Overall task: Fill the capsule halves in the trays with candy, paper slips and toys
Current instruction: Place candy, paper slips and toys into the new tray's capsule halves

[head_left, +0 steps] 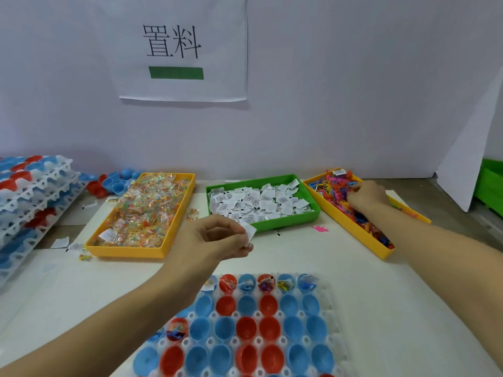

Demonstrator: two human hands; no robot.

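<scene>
A white tray [330,346] of blue and red capsule halves lies in front of me; its far row and one red half at the left hold candy, slips and toys. My left hand [215,238] hovers above the tray's far edge and pinches white paper slips [250,232]. My right hand [366,195] reaches into the yellow toy bin [381,253], fingers curled down among the colourful plastic toys [334,187]; what it grasps is hidden. A green bin [288,223] holds several white slips, and a yellow bin [130,251] holds wrapped candy.
Stacked white trays [32,197] with capsule halves lean at the left. Loose blue and red halves [114,183] lie behind the candy bin. A pink toy [320,228] and stray candy [192,213] lie on the table. A green crate [490,186] stands far right.
</scene>
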